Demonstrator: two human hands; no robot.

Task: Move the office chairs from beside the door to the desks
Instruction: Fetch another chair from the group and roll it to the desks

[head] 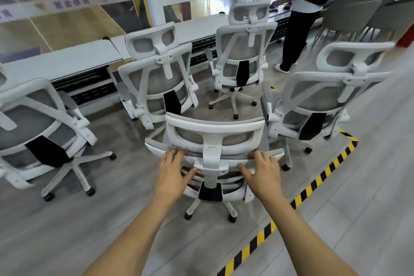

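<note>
A white-framed office chair with grey mesh (215,134) stands right in front of me, its back toward me. My left hand (173,171) grips the top edge of its backrest left of the headrest post. My right hand (261,171) grips the same edge on the right. Several matching chairs surround it: one at the left (38,123), one ahead left (156,78), one farther ahead (244,51) and one at the right (324,94). A long white desk (67,63) runs along the glass wall behind them.
A person in dark trousers (298,29) stands at the desk at the back right. Yellow-black hazard tape (313,184) marks the floor on the right. Grey chairs (358,13) stand at the far right. Open grey floor lies at my lower left.
</note>
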